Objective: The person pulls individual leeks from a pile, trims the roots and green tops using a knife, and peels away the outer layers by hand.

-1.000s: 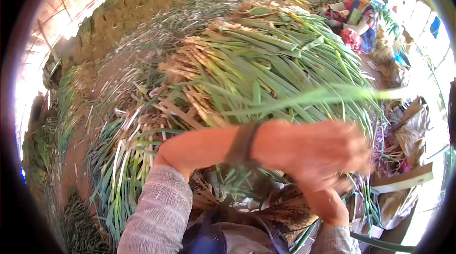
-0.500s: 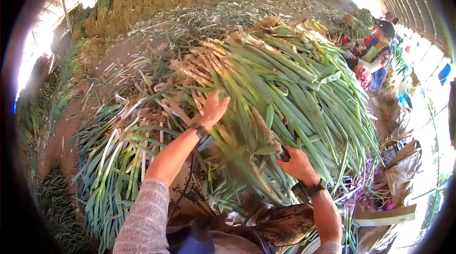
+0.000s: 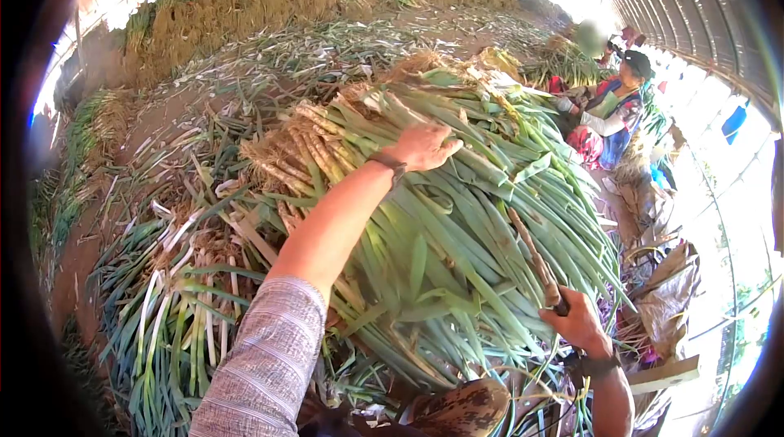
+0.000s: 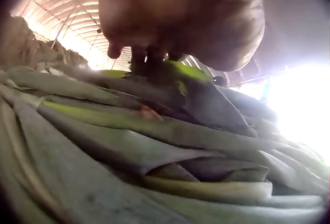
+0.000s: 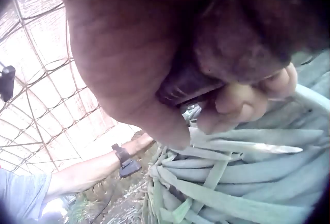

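A big heap of long green onions point(image 3: 482, 167) lies before me, root ends to the left and leaves fanned to the right. My left hand point(image 3: 420, 149) is over the middle of the heap, palm down, with its fingers at the leaves. In the left wrist view that palm point(image 4: 180, 18) is above flattened leaves point(image 4: 118, 144), and the fingers reach down among them. My right hand point(image 3: 578, 320) grips the dark handle point(image 3: 561, 305) of a knife with a narrow brown blade point(image 3: 532, 257), pointing away over the right leaves. The right wrist view shows those fingers point(image 5: 234, 105) curled round the handle.
A smaller pile of green onions point(image 3: 175, 298) with white stalks lies at the left. Loose trimmings point(image 3: 310, 53) cover the ground beyond. Another person point(image 3: 614, 110) sits at the far right. Sacks point(image 3: 665, 298) and a wooden board point(image 3: 665, 373) are near my right side.
Both hands were overlapping in front of me, then parted. My left hand has moved forward and right over the heap; the right hand, with the knife, has moved right and slightly down.
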`<state>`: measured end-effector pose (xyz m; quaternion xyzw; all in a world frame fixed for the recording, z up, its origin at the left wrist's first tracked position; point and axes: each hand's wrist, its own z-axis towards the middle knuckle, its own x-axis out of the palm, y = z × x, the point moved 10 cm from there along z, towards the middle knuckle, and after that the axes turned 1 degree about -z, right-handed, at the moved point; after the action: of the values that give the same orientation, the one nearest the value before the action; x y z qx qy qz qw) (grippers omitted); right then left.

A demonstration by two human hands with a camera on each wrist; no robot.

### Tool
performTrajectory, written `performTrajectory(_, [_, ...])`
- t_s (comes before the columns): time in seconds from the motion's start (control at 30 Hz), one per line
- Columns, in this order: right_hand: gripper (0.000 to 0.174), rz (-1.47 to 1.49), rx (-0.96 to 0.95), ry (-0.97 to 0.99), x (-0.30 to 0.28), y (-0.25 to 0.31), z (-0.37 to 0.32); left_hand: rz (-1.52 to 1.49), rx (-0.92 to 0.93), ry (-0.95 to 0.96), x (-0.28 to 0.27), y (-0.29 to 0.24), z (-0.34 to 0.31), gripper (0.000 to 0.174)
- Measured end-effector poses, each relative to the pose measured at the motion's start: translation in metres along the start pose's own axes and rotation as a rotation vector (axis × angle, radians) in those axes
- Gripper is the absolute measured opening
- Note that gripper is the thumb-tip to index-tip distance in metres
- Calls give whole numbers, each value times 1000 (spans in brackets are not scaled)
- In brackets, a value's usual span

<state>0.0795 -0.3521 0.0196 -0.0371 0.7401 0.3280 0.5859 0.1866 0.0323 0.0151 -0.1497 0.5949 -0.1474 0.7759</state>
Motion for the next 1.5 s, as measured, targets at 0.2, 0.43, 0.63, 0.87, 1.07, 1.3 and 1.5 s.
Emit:
performTrajectory(0.2, [29, 60, -74, 26, 4, 19, 13, 121, 99, -116, 21, -1, 24, 60])
performTrajectory(0.43, [29, -31, -117, 77, 8, 41, 2, 123, 212, -81, 13, -11, 0, 48])
performTrajectory(0.63, [30, 6, -110, 128, 11, 35, -6, -120, 87, 7, 21, 2, 23, 43])
performTrajectory(0.87, [29, 23, -150, 83, 3, 30, 8, 169, 82, 92, 53, -2, 36, 57])
performTrajectory(1.07, [30, -20, -172, 73, -5, 35, 7, 295, 126, 109, 43, -25, 0, 49])
performTrajectory(1.3, [31, -58, -209, 127, 5, 40, -5, -19, 348, -265, 48, -55, -123, 33])
performTrajectory(1.5, [32, -86, -206, 214, 31, 53, -12, -159, 528, -190, 76, -117, -229, 47])
